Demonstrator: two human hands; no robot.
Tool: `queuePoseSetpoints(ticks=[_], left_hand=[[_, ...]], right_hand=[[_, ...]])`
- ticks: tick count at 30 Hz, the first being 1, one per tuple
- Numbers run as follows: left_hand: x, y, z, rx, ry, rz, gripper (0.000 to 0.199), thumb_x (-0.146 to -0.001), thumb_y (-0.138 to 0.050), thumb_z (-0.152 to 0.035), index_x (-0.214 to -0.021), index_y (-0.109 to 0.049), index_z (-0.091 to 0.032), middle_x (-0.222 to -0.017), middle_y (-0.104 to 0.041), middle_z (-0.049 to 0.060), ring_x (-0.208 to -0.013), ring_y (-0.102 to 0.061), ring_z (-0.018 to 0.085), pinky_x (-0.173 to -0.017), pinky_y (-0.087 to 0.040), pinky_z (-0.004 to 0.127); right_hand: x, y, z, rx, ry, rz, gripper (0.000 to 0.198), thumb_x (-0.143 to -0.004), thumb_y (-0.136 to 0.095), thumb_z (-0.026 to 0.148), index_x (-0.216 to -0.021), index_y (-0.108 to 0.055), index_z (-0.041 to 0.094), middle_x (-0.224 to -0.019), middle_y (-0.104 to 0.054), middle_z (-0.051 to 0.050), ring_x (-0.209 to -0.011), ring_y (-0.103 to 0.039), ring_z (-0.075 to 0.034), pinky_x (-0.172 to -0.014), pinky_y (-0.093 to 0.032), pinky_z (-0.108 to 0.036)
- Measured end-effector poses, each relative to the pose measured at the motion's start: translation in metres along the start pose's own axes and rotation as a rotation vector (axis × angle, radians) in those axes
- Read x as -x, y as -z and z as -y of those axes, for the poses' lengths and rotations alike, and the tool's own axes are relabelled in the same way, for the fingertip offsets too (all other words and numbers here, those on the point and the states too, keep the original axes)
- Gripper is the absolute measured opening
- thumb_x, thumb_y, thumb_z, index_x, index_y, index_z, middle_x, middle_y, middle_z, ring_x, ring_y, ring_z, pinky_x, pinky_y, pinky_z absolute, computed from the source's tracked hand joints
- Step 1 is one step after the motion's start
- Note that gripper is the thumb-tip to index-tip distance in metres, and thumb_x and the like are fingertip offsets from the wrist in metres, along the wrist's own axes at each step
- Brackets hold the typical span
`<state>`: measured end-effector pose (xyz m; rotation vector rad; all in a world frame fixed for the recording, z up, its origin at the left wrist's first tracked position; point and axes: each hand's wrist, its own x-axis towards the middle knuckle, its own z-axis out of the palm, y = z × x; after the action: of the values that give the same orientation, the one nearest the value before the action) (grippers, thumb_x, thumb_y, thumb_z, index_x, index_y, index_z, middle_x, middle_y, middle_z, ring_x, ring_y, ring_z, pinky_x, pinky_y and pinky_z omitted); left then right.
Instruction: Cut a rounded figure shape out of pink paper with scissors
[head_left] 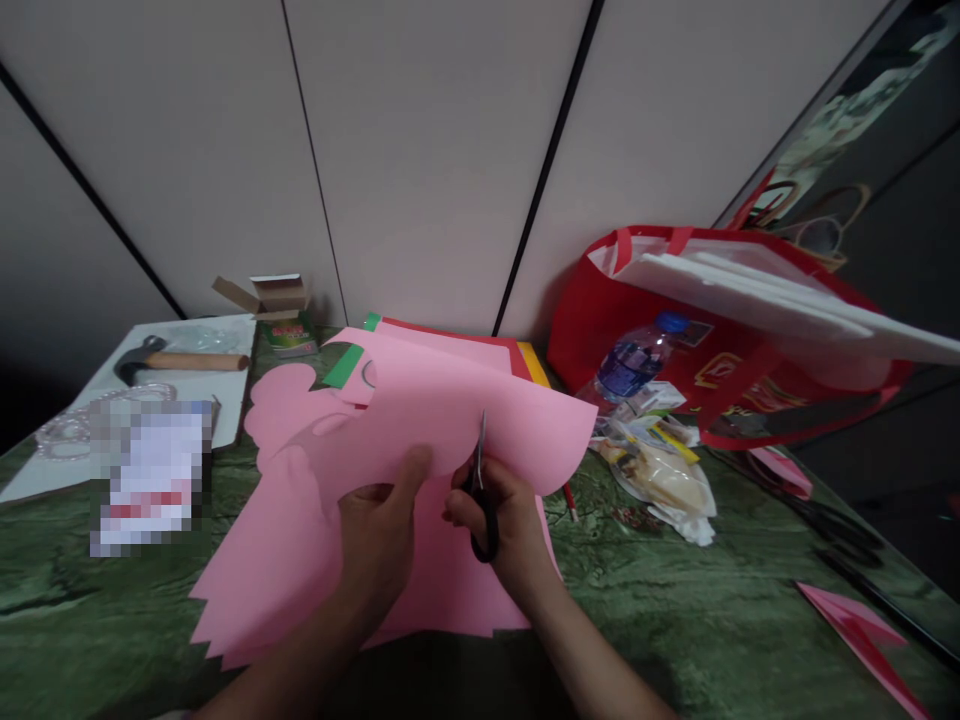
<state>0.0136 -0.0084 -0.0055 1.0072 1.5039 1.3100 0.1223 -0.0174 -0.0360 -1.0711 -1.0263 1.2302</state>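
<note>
A sheet of pink paper is held up above the table, its right side curling. My left hand pinches its lower edge between thumb and fingers. In my right hand is a pair of scissors with black handles, my fingers closed around them. The blades point up and away from me, against the sheet at its lower edge. Under both hands lie more pink sheets, stacked, with wavy and zigzag cut edges at the left. Rounded pink cut shapes lie at the stack's upper left.
A hammer and a beaded strand lie on a white board at left, near an opened small box. At right stand a red bag and a blue-capped bottle. Plastic packets and folded pink paper lie nearby.
</note>
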Motion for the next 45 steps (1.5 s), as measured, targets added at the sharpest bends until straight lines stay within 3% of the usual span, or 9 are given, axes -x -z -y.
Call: queuePoseSetpoints(ticks=[4, 10, 19, 27, 31, 35, 45], left_hand=[[-0.003, -0.001, 0.005, -0.007, 0.084, 0.031, 0.048, -0.068, -0.063, -0.043, -0.034, -0.038, -0.019, -0.037, -0.027, -0.006, -0.039, -0.028, 0.008, -0.038, -0.029, 0.022], [-0.002, 0.000, 0.007, -0.040, 0.104, 0.033, 0.054, -0.069, -0.062, -0.046, -0.035, -0.028, -0.021, -0.038, -0.022, -0.007, -0.039, -0.022, 0.007, -0.037, -0.022, 0.024], [-0.003, 0.000, 0.003, -0.062, 0.095, 0.054, 0.051, -0.068, -0.061, -0.046, -0.035, -0.034, -0.020, -0.036, -0.020, -0.008, -0.037, -0.022, 0.006, -0.036, -0.021, 0.023], [-0.004, 0.001, 0.000, 0.029, 0.077, 0.018, 0.032, -0.063, -0.070, -0.041, -0.050, -0.058, -0.015, -0.044, -0.056, 0.001, -0.043, -0.052, 0.014, -0.041, -0.042, 0.025], [-0.005, 0.002, 0.005, 0.049, -0.042, 0.045, 0.024, -0.066, -0.069, -0.036, -0.073, -0.068, -0.013, -0.070, -0.072, 0.007, -0.067, -0.066, 0.021, -0.062, -0.052, 0.029], [-0.005, 0.001, 0.007, 0.046, -0.044, 0.028, 0.028, -0.064, -0.071, -0.035, -0.081, -0.068, -0.013, -0.082, -0.074, 0.008, -0.080, -0.067, 0.023, -0.074, -0.052, 0.032], [-0.005, 0.001, 0.008, 0.022, -0.056, 0.048, 0.028, -0.064, -0.070, -0.038, -0.075, -0.070, -0.012, -0.078, -0.074, 0.009, -0.078, -0.067, 0.024, -0.070, -0.054, 0.033]], right_hand=[[0.000, 0.000, 0.001, -0.002, -0.010, 0.002, 0.023, -0.062, -0.071, 0.029, -0.065, -0.051, 0.018, -0.055, -0.050, 0.005, -0.049, -0.048, -0.010, -0.049, -0.036, -0.023], [0.000, 0.000, 0.002, 0.027, -0.011, 0.007, 0.022, -0.064, -0.069, 0.031, -0.063, -0.050, 0.018, -0.050, -0.048, 0.006, -0.045, -0.044, -0.009, -0.045, -0.034, -0.023], [0.002, -0.003, -0.001, 0.024, 0.001, 0.036, 0.027, -0.065, -0.069, 0.036, -0.063, -0.049, 0.018, -0.048, -0.048, 0.006, -0.044, -0.044, -0.009, -0.044, -0.035, -0.023], [0.003, -0.004, -0.005, 0.032, -0.023, 0.091, 0.026, -0.064, -0.072, 0.037, -0.066, -0.053, 0.019, -0.052, -0.049, 0.005, -0.047, -0.044, -0.011, -0.046, -0.034, -0.024], [0.002, -0.002, -0.001, 0.034, 0.003, 0.067, 0.027, -0.061, -0.075, 0.035, -0.070, -0.055, 0.019, -0.057, -0.048, 0.005, -0.051, -0.041, -0.011, -0.047, -0.033, -0.023], [0.002, 0.000, 0.001, 0.005, 0.013, 0.076, 0.028, -0.061, -0.075, 0.033, -0.067, -0.052, 0.019, -0.058, -0.046, 0.005, -0.053, -0.038, -0.010, -0.047, -0.033, -0.022], [0.002, 0.000, 0.004, 0.051, 0.052, 0.059, 0.025, -0.062, -0.074, 0.031, -0.066, -0.053, 0.018, -0.057, -0.046, 0.005, -0.052, -0.039, -0.010, -0.046, -0.033, -0.022]])
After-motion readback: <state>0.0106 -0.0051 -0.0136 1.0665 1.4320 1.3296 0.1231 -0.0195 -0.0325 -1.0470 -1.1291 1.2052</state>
